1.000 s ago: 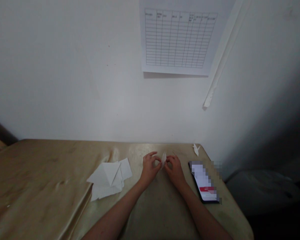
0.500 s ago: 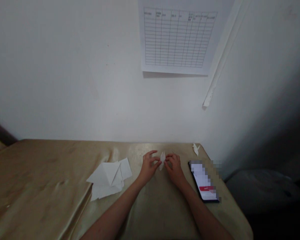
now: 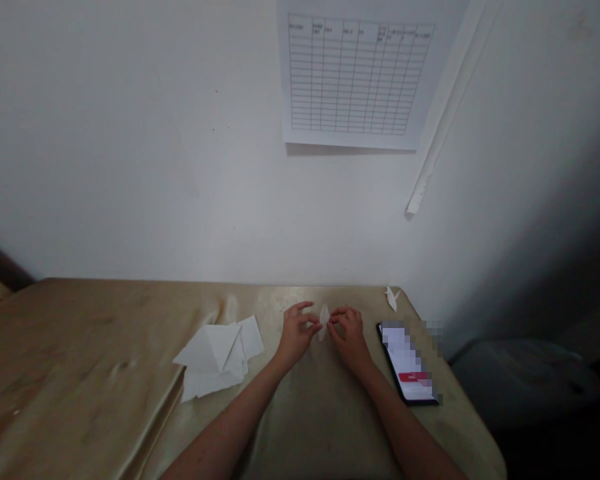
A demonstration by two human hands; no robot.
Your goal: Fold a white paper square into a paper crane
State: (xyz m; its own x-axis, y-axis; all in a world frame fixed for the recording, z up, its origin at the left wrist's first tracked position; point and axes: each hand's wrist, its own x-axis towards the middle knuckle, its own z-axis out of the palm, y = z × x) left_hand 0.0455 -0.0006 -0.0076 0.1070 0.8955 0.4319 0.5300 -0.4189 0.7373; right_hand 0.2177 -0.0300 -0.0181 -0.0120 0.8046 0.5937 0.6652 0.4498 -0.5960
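Left hand and right hand each pinch the folded paper piece, just left of the phone. Piece creased narrow, seemingly part-formed; one finished figure beyond the phone; loose sheets well left, unworked

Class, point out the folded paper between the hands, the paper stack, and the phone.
folded paper (image 3: 324, 312): head view, its upper middle.
paper stack (image 3: 215, 349): head view, top sheet.
phone (image 3: 408, 365): head view, lit screen.

Two paper folds, one phone, one chart
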